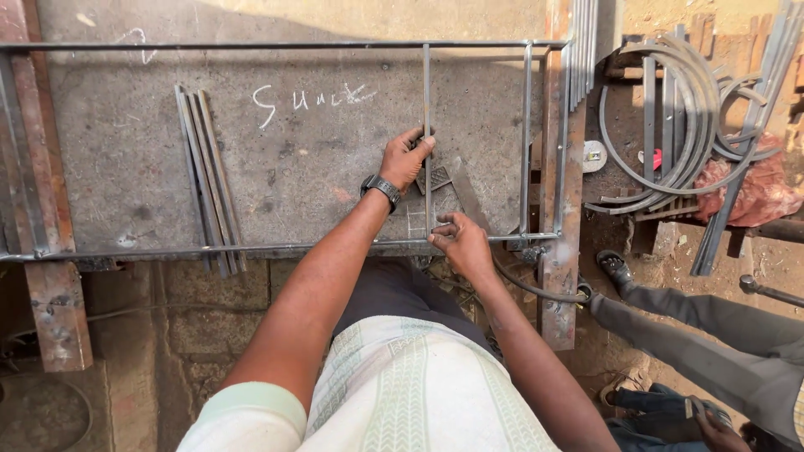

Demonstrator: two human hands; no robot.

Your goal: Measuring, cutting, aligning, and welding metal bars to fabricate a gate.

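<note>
Grey steel worktable (318, 167) carries a thin rod frame (251, 45). At twelve o'clock from the body, the left hand (404, 159) pinches the upright bar (426, 92) at mid-height; the right hand (459, 241) closes its fingers around the bar's foot at the lower rail (167, 250). Loose rods (205, 176) lie at ten o'clock, curved strips (678, 117) at two.

One head-worn camera, looking steeply down from above the work.
It faces forward over the person's own torso and arms to the metal table (126, 151), close enough that both forearms fill the lower frame; no second view shares the scene.
</note>
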